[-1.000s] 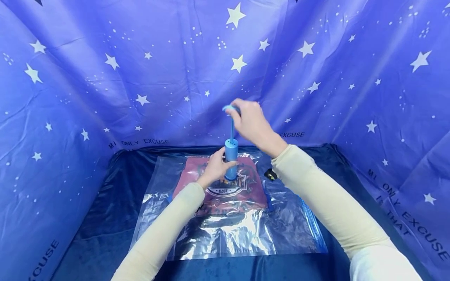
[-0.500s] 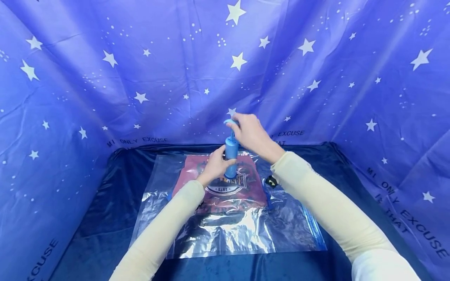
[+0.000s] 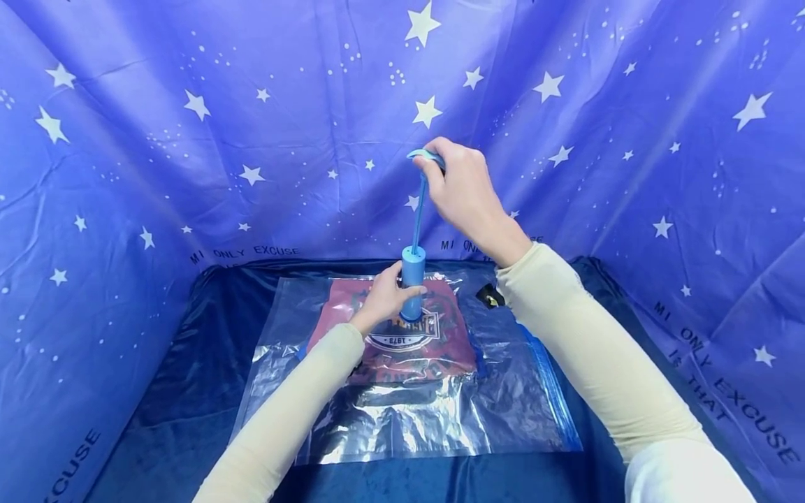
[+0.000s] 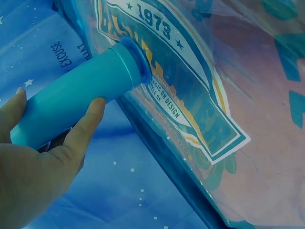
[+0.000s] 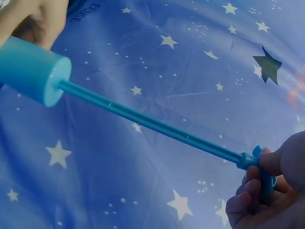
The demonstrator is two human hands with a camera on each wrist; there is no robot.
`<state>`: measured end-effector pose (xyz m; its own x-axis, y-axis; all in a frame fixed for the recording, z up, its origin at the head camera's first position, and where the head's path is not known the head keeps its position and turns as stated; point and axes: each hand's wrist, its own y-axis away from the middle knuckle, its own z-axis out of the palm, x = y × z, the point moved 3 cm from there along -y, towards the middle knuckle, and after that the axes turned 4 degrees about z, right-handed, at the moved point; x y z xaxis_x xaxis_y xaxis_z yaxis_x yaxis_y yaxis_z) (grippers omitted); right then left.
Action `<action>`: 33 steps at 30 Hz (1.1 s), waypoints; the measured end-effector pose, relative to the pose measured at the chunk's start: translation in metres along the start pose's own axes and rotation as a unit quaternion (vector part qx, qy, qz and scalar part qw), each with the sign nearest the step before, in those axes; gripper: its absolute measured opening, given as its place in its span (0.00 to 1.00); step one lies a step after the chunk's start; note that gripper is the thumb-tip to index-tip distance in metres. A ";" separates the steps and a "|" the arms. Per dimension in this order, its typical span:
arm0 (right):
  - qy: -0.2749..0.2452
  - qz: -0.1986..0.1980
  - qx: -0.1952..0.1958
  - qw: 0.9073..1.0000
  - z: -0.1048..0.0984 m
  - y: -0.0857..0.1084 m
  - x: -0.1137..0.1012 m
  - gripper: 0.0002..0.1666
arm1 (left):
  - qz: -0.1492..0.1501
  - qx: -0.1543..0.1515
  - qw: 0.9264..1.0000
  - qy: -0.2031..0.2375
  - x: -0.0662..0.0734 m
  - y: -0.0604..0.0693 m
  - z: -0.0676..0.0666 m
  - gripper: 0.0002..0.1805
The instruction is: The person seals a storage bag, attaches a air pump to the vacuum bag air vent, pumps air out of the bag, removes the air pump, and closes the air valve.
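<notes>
Blue pump [image 3: 413, 267], set against the clear bag [image 3: 516, 419] at frame centre, is gripped by the left hand [image 3: 383, 299], its extended handle [image 3: 418, 154] by the right hand [image 3: 464, 188]; a pumping stroke seems in hand, a steadied downstroke called for.

Blue pump [image 3: 413, 269], red printed fabric [image 3: 449, 353], white-starred blue-violet curtain [image 3: 302, 119].

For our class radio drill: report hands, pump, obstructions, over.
Left hand grips barrel; right hand holds handle, rod extended. Barrel stands on clear bag. No obstruction visible.
</notes>
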<state>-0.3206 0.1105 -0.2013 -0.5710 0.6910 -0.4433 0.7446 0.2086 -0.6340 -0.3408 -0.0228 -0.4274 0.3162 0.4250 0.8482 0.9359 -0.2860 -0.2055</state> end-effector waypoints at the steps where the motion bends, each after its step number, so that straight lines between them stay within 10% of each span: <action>1: -0.001 0.004 -0.009 1.000 0.004 0.003 0.002 0.14 | 0.003 0.000 1.000 -0.005 -0.001 0.001 0.000 0.25; 9: 0.026 0.047 -0.134 0.989 0.060 0.036 0.037 0.12 | 0.007 0.017 1.000 -0.009 0.000 -0.002 -0.002 0.26; 16: 0.041 0.046 -0.153 0.986 0.084 0.067 0.062 0.10 | 0.013 0.005 1.000 -0.026 0.000 0.000 0.004 0.26; 22: 0.020 0.058 -0.134 0.989 0.058 0.046 0.043 0.12 | 0.008 0.001 1.000 -0.018 0.000 0.002 0.004 0.26; 33: -0.011 -0.004 0.021 1.000 -0.004 0.000 -0.004 0.15 | -0.001 0.003 1.000 0.000 0.000 0.003 0.002 0.27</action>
<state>-0.3164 0.1102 -0.1972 -0.5853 0.6736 -0.4512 0.7247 0.1850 -0.6638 -0.3375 -0.0224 -0.4290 0.3134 0.4252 0.8491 0.9378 -0.2795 -0.2062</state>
